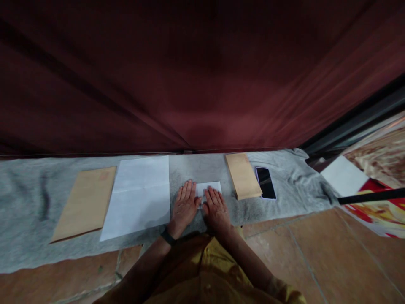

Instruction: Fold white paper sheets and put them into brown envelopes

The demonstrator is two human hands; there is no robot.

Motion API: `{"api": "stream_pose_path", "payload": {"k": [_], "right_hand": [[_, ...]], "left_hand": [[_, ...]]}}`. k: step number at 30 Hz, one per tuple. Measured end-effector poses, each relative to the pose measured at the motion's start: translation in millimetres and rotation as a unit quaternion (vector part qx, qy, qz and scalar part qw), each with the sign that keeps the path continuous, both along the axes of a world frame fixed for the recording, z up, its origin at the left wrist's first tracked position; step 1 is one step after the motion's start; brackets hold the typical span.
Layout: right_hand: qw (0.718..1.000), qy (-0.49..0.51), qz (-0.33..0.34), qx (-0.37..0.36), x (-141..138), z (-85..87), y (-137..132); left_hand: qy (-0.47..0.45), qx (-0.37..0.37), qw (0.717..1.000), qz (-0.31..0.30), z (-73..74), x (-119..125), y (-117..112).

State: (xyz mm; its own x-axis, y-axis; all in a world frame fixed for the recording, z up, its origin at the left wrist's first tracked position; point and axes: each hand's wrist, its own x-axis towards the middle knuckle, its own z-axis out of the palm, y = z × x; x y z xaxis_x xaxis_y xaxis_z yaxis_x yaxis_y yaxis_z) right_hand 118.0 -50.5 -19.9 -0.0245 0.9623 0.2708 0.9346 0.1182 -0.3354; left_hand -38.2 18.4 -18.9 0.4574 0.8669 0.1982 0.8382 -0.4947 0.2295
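A small folded piece of white paper [209, 185] lies on the grey cloth, partly hidden under both hands. My left hand [186, 204] rests flat on its left side, fingers stretched out and pointing forward, with a dark band on the wrist. Flat on its right side lies my right hand [217, 209], fingers extended and the thumb close to the left thumb. Left of my hands is a large white sheet [139, 194] with a faint crease across it. Off to the right sits a brown paper envelope [243, 175].
Another brown envelope [87, 200] lies at the left, beside the large sheet. A phone [265, 182] is by the right envelope. Grey cloth [297, 181] covers the narrow surface, with a dark red curtain [202, 84] behind. A black bar [370, 196] and colourful printed packaging [379, 213] are far right.
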Motion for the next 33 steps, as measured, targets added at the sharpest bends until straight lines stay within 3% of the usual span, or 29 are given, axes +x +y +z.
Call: {"api": "stream_pose_path", "payload": {"k": [11, 19, 26, 33], "right_hand": [[0.998, -0.031, -0.054, -0.008, 24.0, -1.3, -23.6], [0.997, -0.065, -0.045, 0.013, 25.4, -4.4, -24.6], [0.994, -0.089, -0.032, 0.046, 29.1, -12.2, -25.3], [0.995, -0.071, -0.002, 0.071, 37.8, -20.3, -27.0]], "left_hand": [[-0.010, 0.003, 1.000, 0.020, -1.8, -3.1, -5.2], [0.012, 0.022, 0.999, 0.040, 4.0, -13.6, -33.7], [0.053, 0.017, 0.998, -0.036, 8.6, -13.9, -55.4], [0.088, -0.057, 0.992, -0.068, 27.1, -13.3, -37.1]]}}
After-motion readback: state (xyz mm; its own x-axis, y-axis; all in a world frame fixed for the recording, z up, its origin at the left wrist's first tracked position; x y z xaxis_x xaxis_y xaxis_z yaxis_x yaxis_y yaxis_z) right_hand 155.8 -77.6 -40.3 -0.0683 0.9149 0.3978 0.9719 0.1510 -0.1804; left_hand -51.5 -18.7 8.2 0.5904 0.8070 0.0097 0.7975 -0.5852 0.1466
